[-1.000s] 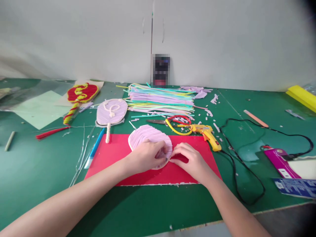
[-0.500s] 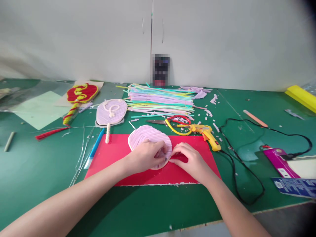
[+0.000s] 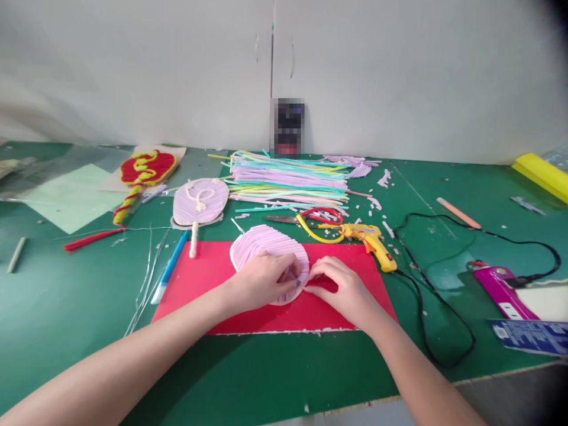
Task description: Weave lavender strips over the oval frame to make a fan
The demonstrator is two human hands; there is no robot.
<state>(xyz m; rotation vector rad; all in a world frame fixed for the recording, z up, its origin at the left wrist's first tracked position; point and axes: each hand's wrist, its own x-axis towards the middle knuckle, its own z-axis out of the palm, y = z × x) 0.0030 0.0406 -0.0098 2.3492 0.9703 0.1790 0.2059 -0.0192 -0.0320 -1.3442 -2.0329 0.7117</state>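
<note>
Green table (image 3: 66,307) against a plain white wall (image 3: 399,71), thin vertical seam (image 3: 272,53), soft even light

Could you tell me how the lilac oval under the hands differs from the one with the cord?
The near oval lies on the red sheet, with the left hand and right hand at its edge; the far oval lies untouched off it. The near oval is bare; the far oval carries a cream cord. Both are ribbed lilac.
</note>
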